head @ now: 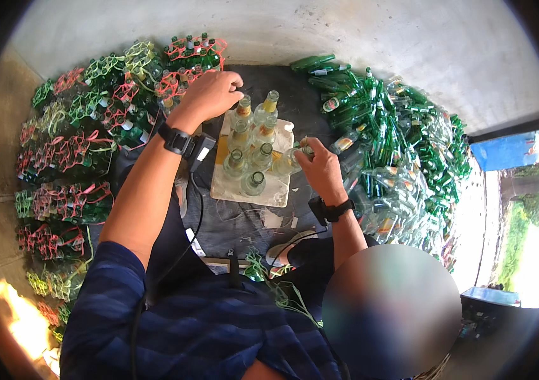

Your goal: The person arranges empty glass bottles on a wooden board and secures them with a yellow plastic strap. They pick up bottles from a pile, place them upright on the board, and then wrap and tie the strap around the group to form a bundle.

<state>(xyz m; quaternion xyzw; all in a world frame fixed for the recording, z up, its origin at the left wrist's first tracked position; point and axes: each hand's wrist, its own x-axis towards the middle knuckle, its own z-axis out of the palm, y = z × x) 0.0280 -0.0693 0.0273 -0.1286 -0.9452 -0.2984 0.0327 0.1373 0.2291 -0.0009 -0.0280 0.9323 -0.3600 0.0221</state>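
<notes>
Several clear glass bottles (252, 184) stand upright, close together, on a worn whitish board (276, 197) in front of me. Some carry yellowish neck labels. My right hand (321, 164) grips the neck of one more clear glass bottle (286, 163), which leans at the board's right edge; my fingers hide part of its top. My left hand (212, 95) hovers at the far left of the group, beside the mouth of a bottle with a neck label (243, 108). Its fingers are loosely curled and slightly apart, and I see nothing held in them.
Bundles of bottles tied with red, green and yellow plastic strapping (72, 152) line the left side. A large loose heap of green and clear bottles (383, 137) lies to the right. Green plastic strips (293, 297) hang near my lap. A pale wall (274, 33) rises behind the dark floor sheet (231, 221).
</notes>
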